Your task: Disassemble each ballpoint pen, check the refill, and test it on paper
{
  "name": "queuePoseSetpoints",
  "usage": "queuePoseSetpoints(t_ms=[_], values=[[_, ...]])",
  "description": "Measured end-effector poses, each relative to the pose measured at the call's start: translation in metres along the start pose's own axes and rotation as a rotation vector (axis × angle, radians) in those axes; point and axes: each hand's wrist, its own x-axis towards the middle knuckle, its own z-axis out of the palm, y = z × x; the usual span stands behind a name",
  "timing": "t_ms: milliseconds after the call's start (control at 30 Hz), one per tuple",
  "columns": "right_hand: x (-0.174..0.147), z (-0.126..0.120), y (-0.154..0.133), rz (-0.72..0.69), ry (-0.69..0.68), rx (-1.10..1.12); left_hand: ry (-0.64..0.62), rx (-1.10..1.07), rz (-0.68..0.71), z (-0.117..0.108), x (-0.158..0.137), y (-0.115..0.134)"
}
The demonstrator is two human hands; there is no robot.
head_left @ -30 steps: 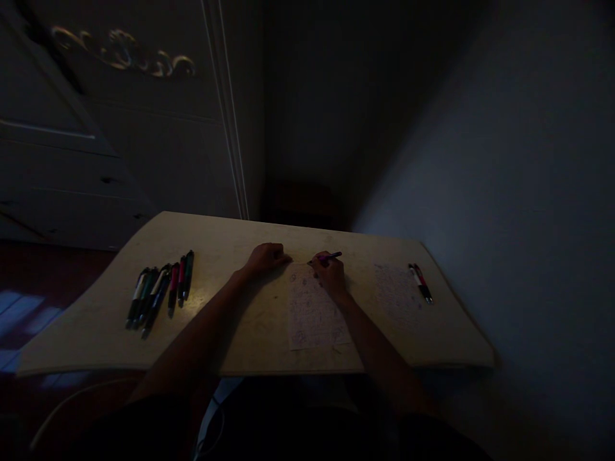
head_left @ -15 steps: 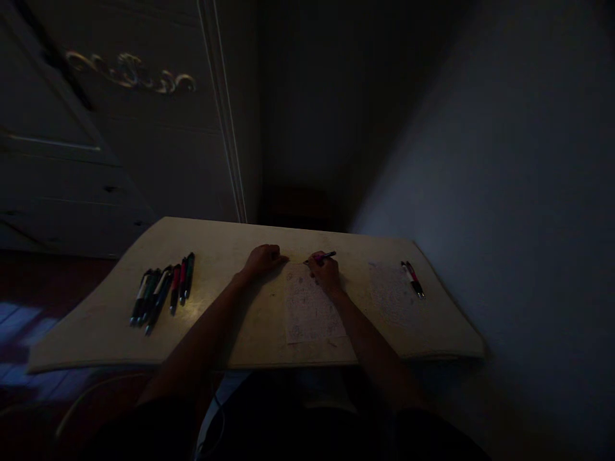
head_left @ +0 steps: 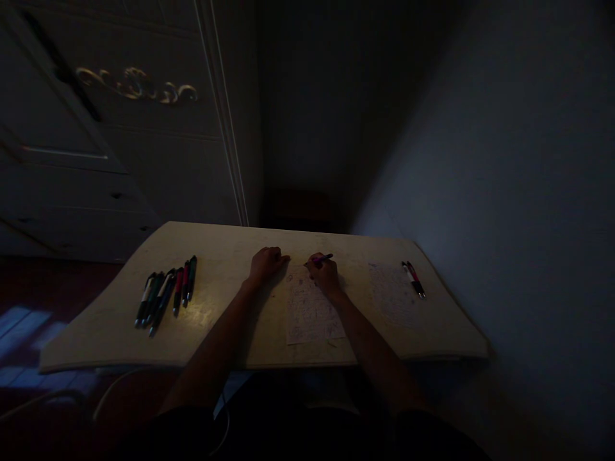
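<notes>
My right hand (head_left: pixel 325 275) is closed around a purplish pen (head_left: pixel 323 258), its upper end slanting up to the right and its tip low near the top of a marked sheet of paper (head_left: pixel 307 314). The sheet lies flat and carries handwriting and small drawings or marks, too dim to read; my right wrist and forearm cover part of it. My left hand (head_left: pixel 267 264) rests on the table left of the sheet with its fingers curled in. Its thumb points right, close to the sheet's upper left corner; whether it touches the paper I cannot tell.
Several pens (head_left: pixel 166 291) lie side by side on the left of the pale table (head_left: pixel 216 243). A second marked sheet (head_left: pixel 391 294) is on the right, with two pens (head_left: pixel 414 280) beside it. A wall (head_left: pixel 519 192) borders the right side; a cabinet (head_left: pixel 187 173) stands beyond the left.
The view has shifted slightly, so the table and pens sit a little further right and lower. The pen in my right hand has moved slightly; my left hand stays beside the sheet.
</notes>
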Motion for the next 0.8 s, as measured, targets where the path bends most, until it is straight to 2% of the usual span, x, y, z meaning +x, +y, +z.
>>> queuePoseSetpoints(t_ms=[300, 467, 600, 800], values=[[0.0006, -0.0003, 0.0034, -0.002, -0.043, 0.074, -0.031, 0.001, -0.015, -0.0031, 0.0003, 0.0017], [0.0002, -0.0005, 0.0051, 0.035, 0.032, 0.120, -0.019, -0.044, -0.022, -0.0020, 0.0006, 0.0007], [0.0003, -0.0020, 0.0040, 0.049, 0.084, 0.092, -0.031, -0.067, 0.008, -0.0021, 0.0001, -0.0007], [0.0008, -0.0031, 0.0043, 0.020, 0.050, 0.025, -0.059, -0.086, 0.002, -0.0022, 0.0006, -0.0021]])
